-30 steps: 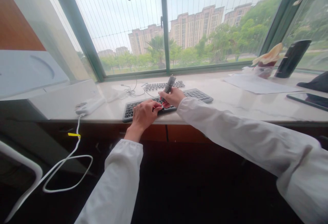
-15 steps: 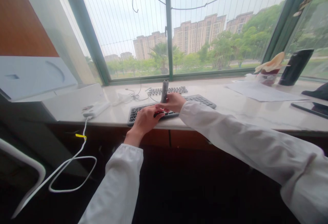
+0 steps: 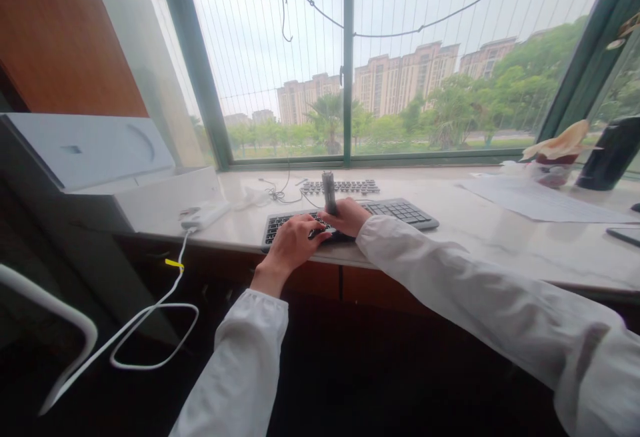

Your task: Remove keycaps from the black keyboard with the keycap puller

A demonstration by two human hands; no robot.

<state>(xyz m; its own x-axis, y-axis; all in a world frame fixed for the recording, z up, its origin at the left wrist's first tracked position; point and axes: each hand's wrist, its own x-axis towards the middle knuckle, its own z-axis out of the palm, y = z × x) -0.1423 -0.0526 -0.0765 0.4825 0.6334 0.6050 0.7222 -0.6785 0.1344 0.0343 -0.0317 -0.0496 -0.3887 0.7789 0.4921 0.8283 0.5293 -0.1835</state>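
A black keyboard [image 3: 407,211] lies across the near edge of the pale countertop. Over its left half rests my left hand [image 3: 295,242], fingers bent over the keys and thumb apart from them near the front edge. My right hand [image 3: 350,217] is closed round an upright dark grey stick-like tool [image 3: 329,191]; its lower end is hidden by the fingers, so its kind does not show. Both hands are close together, right hand just beyond the left. Behind the keyboard lies a row of loose dark keycaps [image 3: 367,186].
A white power strip [image 3: 203,215] with a white cable stands by an open white box [image 3: 165,200] at left. Thin black cable [image 3: 280,191] lies behind the keyboard. Paper sheets [image 3: 540,200], a wrapped cup [image 3: 555,163] and a dark bottle [image 3: 607,153] are at right.
My view has turned slightly left and up, so everything sits further right and lower. My right hand, still gripping the tool, has drawn slightly away from my left hand on the keyboard.
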